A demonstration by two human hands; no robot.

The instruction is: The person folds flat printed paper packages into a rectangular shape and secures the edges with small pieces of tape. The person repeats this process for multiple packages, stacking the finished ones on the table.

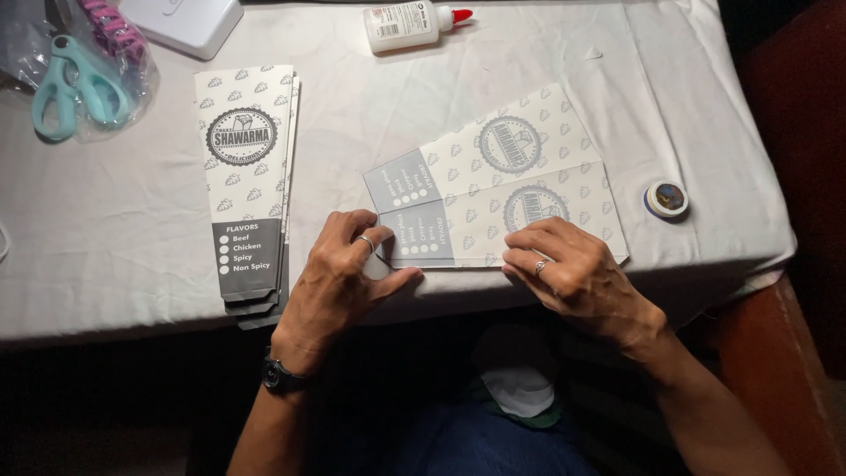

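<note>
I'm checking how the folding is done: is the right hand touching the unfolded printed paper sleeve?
Touching. The head view shows the right hand lying flat on the printed paper sleeve, fingertips pressed on its near edge.

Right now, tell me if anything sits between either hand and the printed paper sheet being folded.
Nothing does. The left hand presses the printed sheet's grey end, and the right hand lies flat on its near edge. The stack of sleeves and glue bottle lie apart.

I see a brightly top-lit desk (132,229), sharp focus, but everything below its edge falls into dark shadow.
</note>
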